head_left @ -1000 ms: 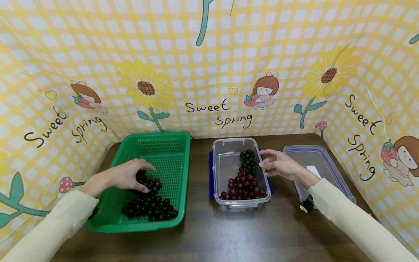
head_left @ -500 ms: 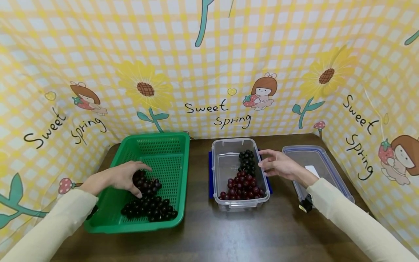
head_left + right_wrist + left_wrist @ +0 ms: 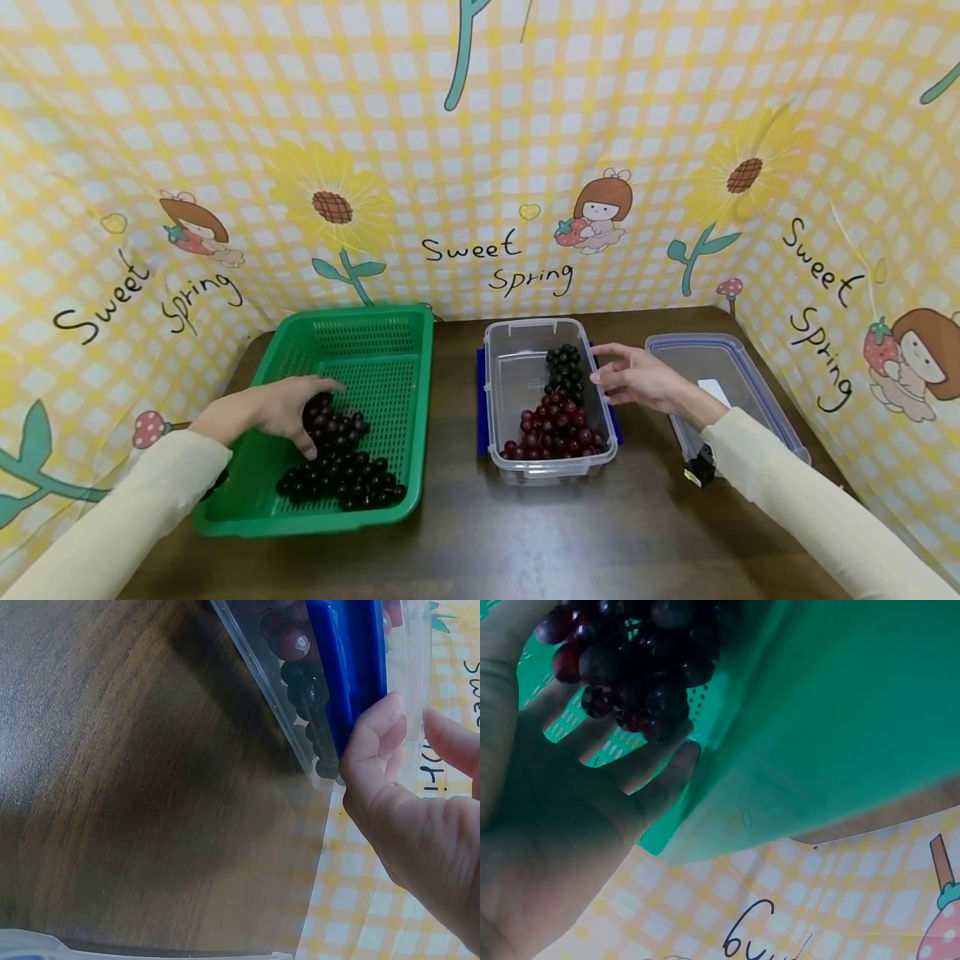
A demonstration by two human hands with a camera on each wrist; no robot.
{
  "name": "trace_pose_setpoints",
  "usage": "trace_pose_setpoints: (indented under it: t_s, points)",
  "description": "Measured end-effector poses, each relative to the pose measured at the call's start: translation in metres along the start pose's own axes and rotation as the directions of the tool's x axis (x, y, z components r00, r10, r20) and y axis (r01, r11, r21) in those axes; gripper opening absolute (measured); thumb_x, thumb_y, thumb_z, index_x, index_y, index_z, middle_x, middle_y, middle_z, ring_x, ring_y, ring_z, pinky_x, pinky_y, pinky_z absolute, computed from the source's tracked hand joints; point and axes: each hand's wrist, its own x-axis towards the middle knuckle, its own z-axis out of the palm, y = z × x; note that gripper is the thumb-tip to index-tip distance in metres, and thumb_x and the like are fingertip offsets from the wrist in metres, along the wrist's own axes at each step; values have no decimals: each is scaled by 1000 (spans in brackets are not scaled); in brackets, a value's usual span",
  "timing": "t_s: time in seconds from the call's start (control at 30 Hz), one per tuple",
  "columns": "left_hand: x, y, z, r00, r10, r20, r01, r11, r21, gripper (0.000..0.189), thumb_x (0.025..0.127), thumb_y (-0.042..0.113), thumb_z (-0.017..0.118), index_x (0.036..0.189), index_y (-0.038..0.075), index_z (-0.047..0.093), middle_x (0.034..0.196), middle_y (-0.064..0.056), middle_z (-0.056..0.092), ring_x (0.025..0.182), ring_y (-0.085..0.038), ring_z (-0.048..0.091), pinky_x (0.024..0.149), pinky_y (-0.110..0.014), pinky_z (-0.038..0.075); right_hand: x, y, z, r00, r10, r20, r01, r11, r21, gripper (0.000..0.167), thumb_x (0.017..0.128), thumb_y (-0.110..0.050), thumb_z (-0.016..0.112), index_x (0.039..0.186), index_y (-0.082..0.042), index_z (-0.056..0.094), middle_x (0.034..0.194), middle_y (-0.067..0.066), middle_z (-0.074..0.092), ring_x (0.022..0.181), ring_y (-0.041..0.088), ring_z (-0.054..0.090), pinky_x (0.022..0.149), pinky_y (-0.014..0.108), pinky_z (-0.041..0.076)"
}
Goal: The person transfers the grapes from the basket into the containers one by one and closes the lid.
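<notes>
My left hand (image 3: 273, 408) is inside the green basket (image 3: 426, 400), thumb and fingers spread beside a bunch of dark grapes (image 3: 337, 429). In the left wrist view, the fingers (image 3: 641, 765) reach under and alongside the grapes (image 3: 652, 667). More dark grapes (image 3: 341, 481) lie in the basket's front. A transparent plastic box (image 3: 513, 367) contains red grapes (image 3: 558, 429) and black grapes (image 3: 564, 367) along its right side. My right hand (image 3: 637, 377) touches that side near the rim; in the right wrist view its fingers (image 3: 367, 742) meet the blue side latch (image 3: 349, 667).
A clear lid (image 3: 682, 354) with a blue seal lies on the brown table (image 3: 480, 533) right of the box, partly under my right forearm. A second blue latch (image 3: 482, 400) sticks out on the box's left. Yellow checked cloth (image 3: 450, 167) encloses the back and sides.
My left hand has shifted slightly left and down, its thumb drawing back from over the grapes to their left side. The right hand stays at the box.
</notes>
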Motion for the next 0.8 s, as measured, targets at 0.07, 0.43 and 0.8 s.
trace_pose_setpoints:
  t_s: [0.07, 0.43, 0.8]
  points:
    - [2, 0, 1, 1000, -7, 12, 7, 1000, 16, 109, 68, 37, 100, 158, 9, 44, 161, -34, 38, 145, -60, 37, 102, -66, 52, 0, 0, 0, 1000, 0, 0, 0, 1000, 2, 71, 104, -10, 66, 164, -5, 29, 119, 16, 67, 94, 15, 68, 84, 35, 63]
    - [12, 1, 7, 998, -43, 52, 42, 999, 27, 86, 69, 22, 100, 144, 13, 59, 156, -28, 48, 138, -54, 49, 91, -54, 59, 0, 2, 1, 1000, -7, 3, 7, 1000, 0, 70, 104, -10, 66, 164, -4, 30, 116, 14, 69, 94, 15, 70, 84, 35, 64]
    - [20, 3, 13, 995, -64, 71, 60, 997, 53, 76, 71, 14, 98, 139, 17, 65, 153, -25, 51, 128, -46, 58, 74, -38, 55, -1, 1, 0, 1000, -12, 5, 12, 1000, -11, 70, 104, -12, 66, 163, -4, 30, 119, 17, 68, 96, 16, 69, 85, 36, 64]
